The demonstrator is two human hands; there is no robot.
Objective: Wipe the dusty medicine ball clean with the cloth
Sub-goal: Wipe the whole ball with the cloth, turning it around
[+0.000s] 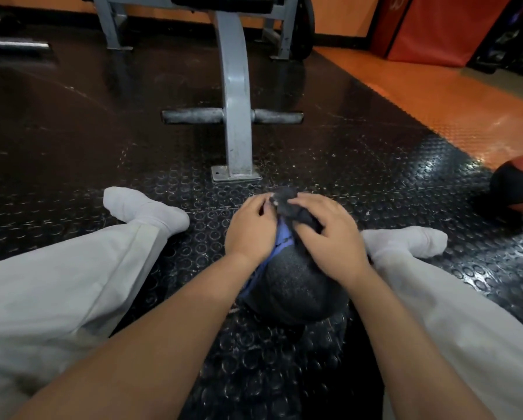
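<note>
So, where does the medicine ball lie now?

The medicine ball [296, 286] rests on the black studded floor [375, 153], between your two spread legs and directly under your forearms. It is round, so it has no long axis. Only its blue stripe [279, 237] gives a direction: it runs from the near left side up to the top, between your hands.

And the hands?

You have both on the far upper part of the ball, close together. Your left hand [251, 228] has its fingers curled and pinches the edge of the cloth [287, 201]. Your right hand [326, 237] lies over the cloth with bent fingers and holds the bunch down against the ball. Neither hand is free.

Which way should the next wipe go?

Probably toward you. The near side of the ball shows bare, and from your hands it lies toward your body and downward. Your right hand covers more of the cloth, so it seems the better one to draw the cloth back, while your left hand steadies the ball. The fingertips are a little blurred, so it is not possible to tell how firm the pinch is.

How many things do you count?

You have one cloth, two hands and one ball under them. One second ball [517, 189], orange and black, lies well apart at your right. One grey machine frame [236, 116] stands in front of you.
</note>
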